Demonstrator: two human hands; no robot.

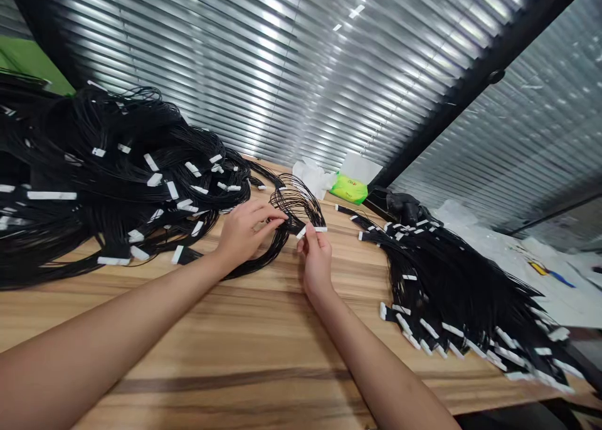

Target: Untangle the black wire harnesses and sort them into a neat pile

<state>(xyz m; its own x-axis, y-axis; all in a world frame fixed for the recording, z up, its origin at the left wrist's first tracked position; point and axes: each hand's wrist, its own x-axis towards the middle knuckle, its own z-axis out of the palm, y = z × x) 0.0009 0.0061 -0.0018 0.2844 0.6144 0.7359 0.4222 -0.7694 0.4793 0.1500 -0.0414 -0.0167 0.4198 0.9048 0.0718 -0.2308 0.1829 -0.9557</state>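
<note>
Cable [294, 225], one: black, many-stranded, looped on the surface [263, 355] between two heaps; white connectors [321, 229] at the end nearest the right hand [316, 259].
Right hand: thumb and fingers pinching the cable at those connectors.
Left hand [246, 227]: thumb and forefinger brought close together at the strands; whether they grip any cannot be told.
Left heap [117, 129]: black cables, tangled, white connectors scattered throughout.
Right heap [451, 279]: black cables, laid roughly alongside one another, many white connectors along the near side.
Tissue pack [348, 188], one: green, beyond the hands.
Tool [551, 273], one: yellow and blue, far right.
</note>
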